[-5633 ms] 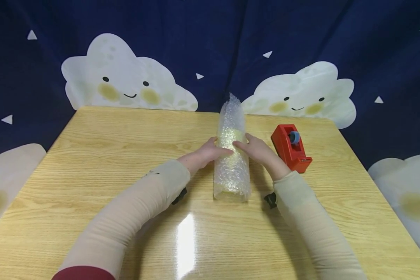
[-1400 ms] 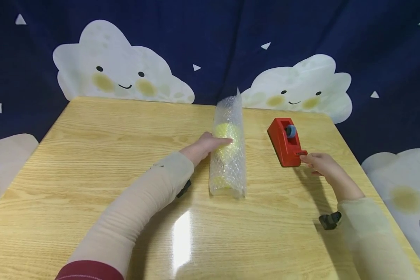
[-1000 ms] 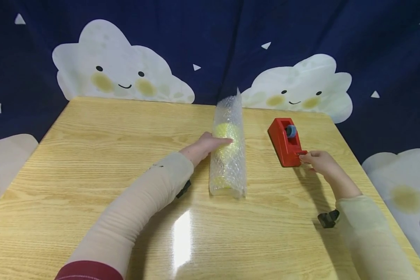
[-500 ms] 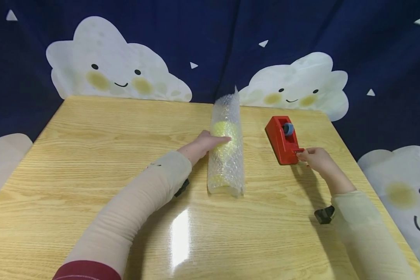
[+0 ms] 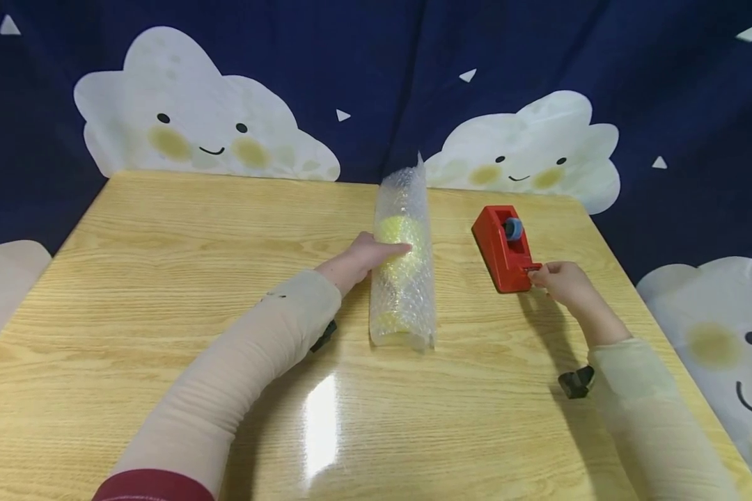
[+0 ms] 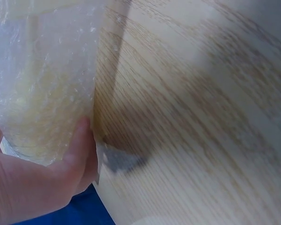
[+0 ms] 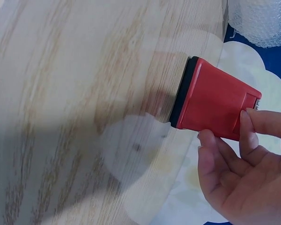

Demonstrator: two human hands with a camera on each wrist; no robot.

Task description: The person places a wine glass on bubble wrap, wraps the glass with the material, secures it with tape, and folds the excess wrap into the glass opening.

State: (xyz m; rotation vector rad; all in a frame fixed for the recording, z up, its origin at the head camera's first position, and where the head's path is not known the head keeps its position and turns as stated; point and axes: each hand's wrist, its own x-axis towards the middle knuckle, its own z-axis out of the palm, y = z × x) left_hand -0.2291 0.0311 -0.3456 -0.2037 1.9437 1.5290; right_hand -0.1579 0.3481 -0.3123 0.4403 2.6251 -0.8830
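A tube-shaped bundle of bubble wrap (image 5: 403, 299), with something yellow (image 5: 398, 226) showing through, lies lengthwise on the table. My left hand (image 5: 360, 255) grips it from the left side, thumb laid across the top; the other fingers are partly hidden. In the left wrist view that hand (image 6: 40, 185) curls round the wrap (image 6: 61, 51). To the right stands a red tape dispenser (image 5: 501, 254) with a blue-rimmed tape roll (image 5: 512, 229). At its toothed edge (image 7: 257, 104) my right hand (image 7: 248, 164) pinches thumb against index finger on the tape's end, which is barely visible.
The wooden table (image 5: 225, 216) runs back to a dark blue curtain (image 5: 376, 62) printed with smiling clouds. Bright glare (image 5: 321, 426) lies on the tabletop near the front. A small black wrist camera (image 5: 576, 382) sits under the right wrist.
Both hands lay on the bubble wrap at first; the right has since moved right to the dispenser's cutter and stays pinching there. The left keeps its hold. The head view has shifted slightly.
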